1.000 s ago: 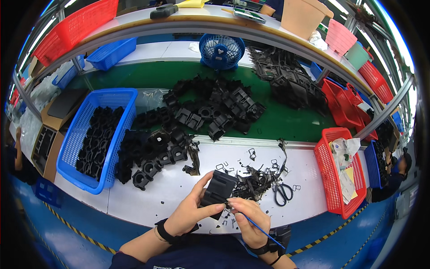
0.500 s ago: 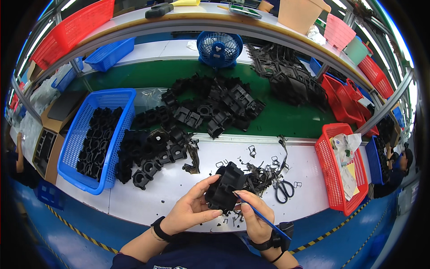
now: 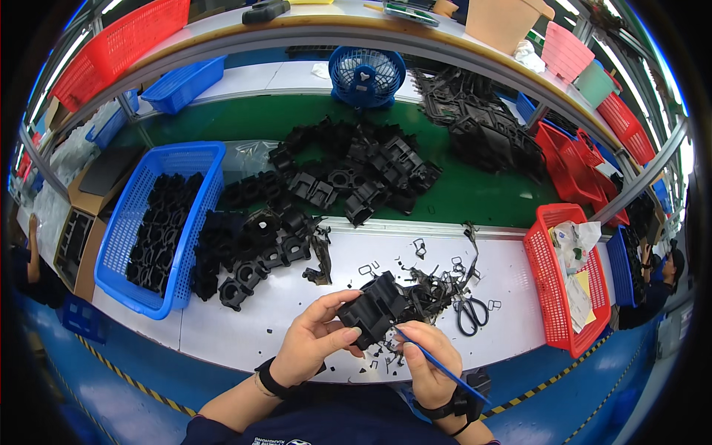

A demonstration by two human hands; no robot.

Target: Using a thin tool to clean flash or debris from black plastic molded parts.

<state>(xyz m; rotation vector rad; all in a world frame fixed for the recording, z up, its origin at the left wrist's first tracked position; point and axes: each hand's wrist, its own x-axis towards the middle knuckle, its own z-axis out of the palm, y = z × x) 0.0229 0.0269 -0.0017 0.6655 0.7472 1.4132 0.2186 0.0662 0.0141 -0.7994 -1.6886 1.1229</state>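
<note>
My left hand point(image 3: 317, 337) grips a black molded plastic part point(image 3: 372, 308) over the near edge of the white tabletop, thumb on its near side. In my right hand point(image 3: 432, 365) is a slim blue stick-like tool point(image 3: 449, 374), held like a pen. The tool's tip is at the lower right edge of the part; whether it touches is too small to tell. Just beyond lies a heap of black plastic scraps point(image 3: 430, 295), with black-handled scissors point(image 3: 471, 315) to its right. More black molded parts point(image 3: 256, 256) are piled to the left of the scraps.
A blue basket point(image 3: 111, 256) holding black parts stands at the left. At the right is a red basket point(image 3: 545, 285) with paper and plastic bags. A larger pile of black parts point(image 3: 356, 167) and a blue fan point(image 3: 365, 76) are further back, below an overhead shelf point(image 3: 319, 31).
The black part has turned slightly in my left hand, its lower end tilting. My right hand and the blue tool have shifted a little to the right and down.
</note>
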